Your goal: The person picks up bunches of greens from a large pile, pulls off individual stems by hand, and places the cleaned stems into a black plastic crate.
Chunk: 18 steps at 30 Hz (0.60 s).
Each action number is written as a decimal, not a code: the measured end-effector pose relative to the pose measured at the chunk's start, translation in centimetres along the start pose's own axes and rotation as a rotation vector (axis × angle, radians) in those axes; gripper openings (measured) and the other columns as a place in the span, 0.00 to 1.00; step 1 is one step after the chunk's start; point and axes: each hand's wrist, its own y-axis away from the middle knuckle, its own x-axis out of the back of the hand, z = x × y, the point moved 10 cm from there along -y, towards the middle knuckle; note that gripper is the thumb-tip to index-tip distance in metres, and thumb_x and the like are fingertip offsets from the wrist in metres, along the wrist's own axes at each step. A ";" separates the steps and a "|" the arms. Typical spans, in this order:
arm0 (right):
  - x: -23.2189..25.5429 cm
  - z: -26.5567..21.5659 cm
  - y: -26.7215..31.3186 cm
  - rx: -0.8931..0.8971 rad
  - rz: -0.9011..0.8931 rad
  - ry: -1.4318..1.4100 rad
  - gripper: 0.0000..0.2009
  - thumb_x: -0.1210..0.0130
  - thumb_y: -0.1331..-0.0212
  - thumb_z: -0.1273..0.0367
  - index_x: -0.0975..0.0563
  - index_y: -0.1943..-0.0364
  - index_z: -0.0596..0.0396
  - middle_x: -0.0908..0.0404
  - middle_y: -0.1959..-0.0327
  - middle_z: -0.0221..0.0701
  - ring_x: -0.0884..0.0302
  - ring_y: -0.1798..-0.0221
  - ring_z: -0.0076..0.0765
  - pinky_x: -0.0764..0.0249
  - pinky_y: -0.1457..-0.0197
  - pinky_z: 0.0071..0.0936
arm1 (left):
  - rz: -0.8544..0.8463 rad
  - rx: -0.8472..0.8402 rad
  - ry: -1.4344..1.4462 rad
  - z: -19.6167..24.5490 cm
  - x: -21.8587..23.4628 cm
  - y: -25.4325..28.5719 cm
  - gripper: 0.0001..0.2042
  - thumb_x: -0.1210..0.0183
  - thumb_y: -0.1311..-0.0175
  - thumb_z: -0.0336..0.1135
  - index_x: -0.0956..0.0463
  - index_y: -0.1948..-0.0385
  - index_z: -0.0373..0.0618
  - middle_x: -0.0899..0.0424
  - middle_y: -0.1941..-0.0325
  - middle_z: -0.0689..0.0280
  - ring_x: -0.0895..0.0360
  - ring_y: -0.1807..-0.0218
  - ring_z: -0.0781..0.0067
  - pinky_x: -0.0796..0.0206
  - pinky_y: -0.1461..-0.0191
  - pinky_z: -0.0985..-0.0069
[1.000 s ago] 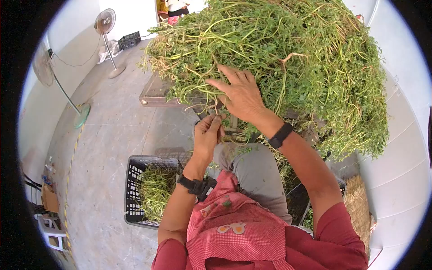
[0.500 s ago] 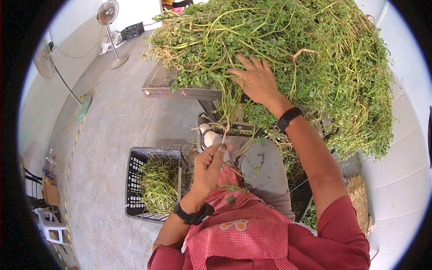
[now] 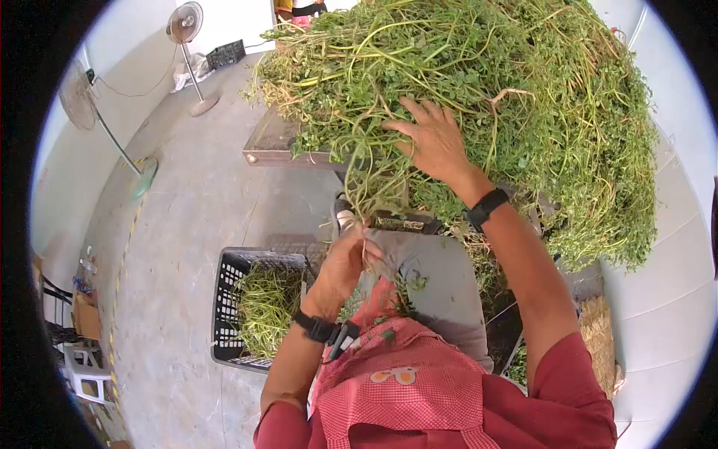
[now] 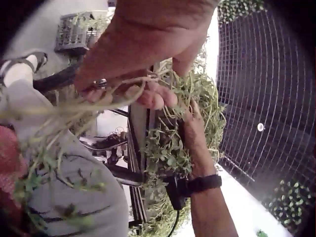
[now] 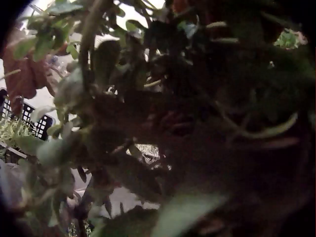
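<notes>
A big heap of leafy green stems (image 3: 449, 67) covers the table in the head view. My left hand (image 3: 348, 258), low above the lap, grips a few long stems (image 3: 363, 187) at their pale ends; some trail up toward the heap, others hang over the knee. In the left wrist view, stems (image 4: 123, 85) pass between the thumb and fingers. My right hand (image 3: 437, 146) rests against the heap's near side, fingers spread and fairly straight over the greens. Dark, blurred leaves (image 5: 59, 133) fill most of the right wrist view and hide that hand's fingertips.
On the floor at left stands a black crate (image 3: 224, 299) with cut stems in it. The wooden table's corner (image 3: 258, 156) juts out beside the heap. Two standing fans (image 3: 185, 24) are farther back at left. A white stool (image 3: 88, 378) sits lower left.
My left hand has drawn stems from the heap's edge down toward the lap, then risen slightly. My right hand has shifted a little to the right along the heap.
</notes>
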 end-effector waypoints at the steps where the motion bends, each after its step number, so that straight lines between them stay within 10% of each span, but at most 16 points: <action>1: 0.3 -0.3 0.0 0.005 0.001 0.003 0.17 0.41 0.48 0.61 0.23 0.51 0.33 0.37 0.37 0.35 0.42 0.36 0.53 0.47 0.35 0.49 | -0.002 -0.004 0.004 0.3 0.0 -0.4 0.23 0.49 0.36 0.53 0.31 0.49 0.43 0.27 0.83 0.69 0.32 0.77 0.75 0.42 0.66 0.79; 7: 2.3 -4.9 -0.6 0.043 0.075 0.066 0.26 0.42 0.48 0.55 0.32 0.41 0.26 0.50 0.31 0.38 0.54 0.31 0.55 0.58 0.40 0.74 | 0.154 0.063 0.277 0.8 1.2 -2.9 0.24 0.49 0.38 0.57 0.26 0.54 0.46 0.32 0.87 0.71 0.34 0.77 0.76 0.42 0.63 0.72; 13: -1.4 -4.9 -2.5 0.022 -0.102 0.150 0.22 0.47 0.43 0.54 0.31 0.42 0.22 0.49 0.30 0.33 0.59 0.28 0.51 0.57 0.37 0.71 | 0.189 0.041 0.242 1.5 1.5 -2.9 0.14 0.52 0.34 0.45 0.25 0.73 0.46 0.39 0.89 0.72 0.37 0.80 0.79 0.43 0.66 0.75; 18: -1.1 -0.5 -2.2 0.000 -0.088 0.190 0.17 0.53 0.39 0.59 0.29 0.45 0.22 0.46 0.31 0.32 0.52 0.30 0.49 0.60 0.32 0.65 | 0.243 -0.316 -0.220 4.2 0.8 3.9 0.14 0.54 0.32 0.35 0.31 0.81 0.42 0.38 0.90 0.71 0.40 0.85 0.80 0.45 0.78 0.82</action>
